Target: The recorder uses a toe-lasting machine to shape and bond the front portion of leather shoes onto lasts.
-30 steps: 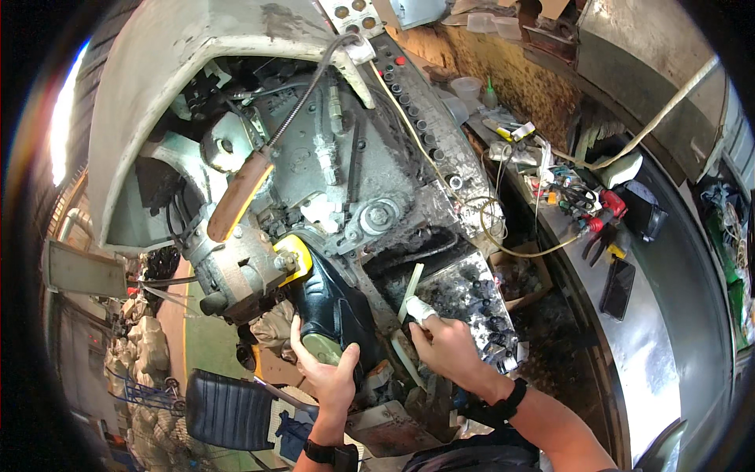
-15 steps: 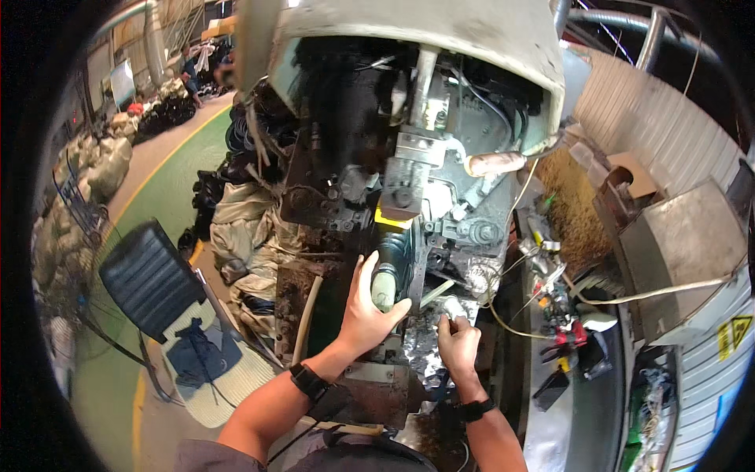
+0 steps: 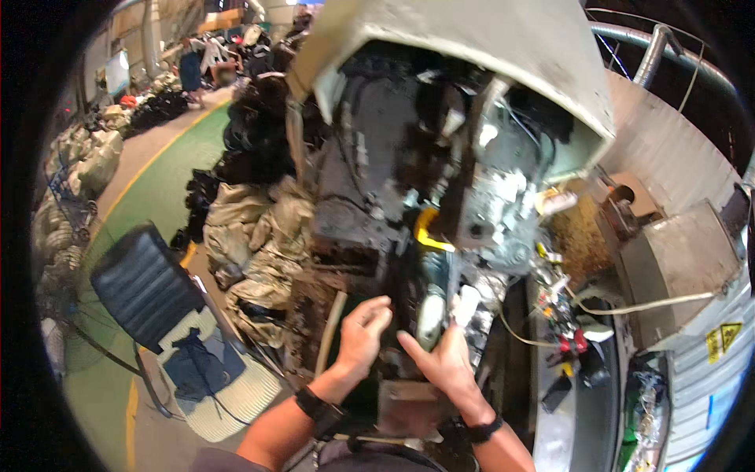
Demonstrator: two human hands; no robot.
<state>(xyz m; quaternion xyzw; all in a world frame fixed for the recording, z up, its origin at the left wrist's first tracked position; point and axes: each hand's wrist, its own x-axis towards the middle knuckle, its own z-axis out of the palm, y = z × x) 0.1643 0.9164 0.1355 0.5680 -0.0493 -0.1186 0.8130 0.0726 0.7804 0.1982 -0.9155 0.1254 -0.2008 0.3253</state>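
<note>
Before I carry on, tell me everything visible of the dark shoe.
The dark shoe looks slightly glossy and leather-like, with a pale rounded piece at its near end. It runs up the picture, far end at a curved yellow part. The right hand is at its near end; blur hides any contact.

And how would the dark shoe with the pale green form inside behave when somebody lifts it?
The dark shoe would probably feel stiff, since a solid-looking pale green form sits in its opening. That filling may also make it somewhat heavy for its size.
</note>
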